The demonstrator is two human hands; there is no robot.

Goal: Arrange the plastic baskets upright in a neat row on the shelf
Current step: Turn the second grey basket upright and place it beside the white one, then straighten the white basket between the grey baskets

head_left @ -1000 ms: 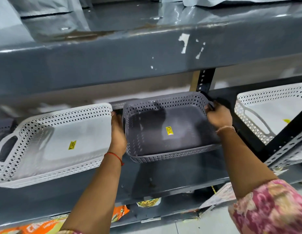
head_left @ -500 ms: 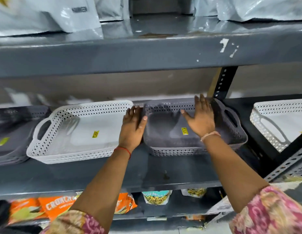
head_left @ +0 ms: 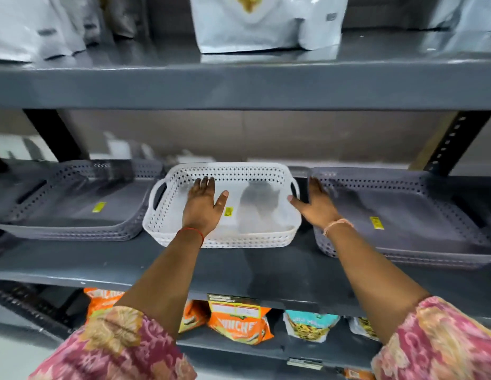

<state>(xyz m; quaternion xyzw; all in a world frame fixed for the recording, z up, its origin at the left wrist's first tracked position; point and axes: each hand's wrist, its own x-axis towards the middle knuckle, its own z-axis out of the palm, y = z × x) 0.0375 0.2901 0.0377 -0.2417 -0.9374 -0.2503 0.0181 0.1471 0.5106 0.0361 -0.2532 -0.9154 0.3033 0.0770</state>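
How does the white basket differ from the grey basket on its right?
Colour: the white basket is white, the grey basket on its right dark grey. Contact: the left hand lies flat inside the white basket; the right hand sits at the gap between the two. Framing: the white one shows whole, the grey one runs off frame. Both sit upright, perforated, with a yellow sticker inside.

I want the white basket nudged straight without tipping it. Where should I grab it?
Probably by the two cut-out handles in the short end walls of the white basket, one hand from each side. It sits upright with the left handle clear; the right one is near the right hand.
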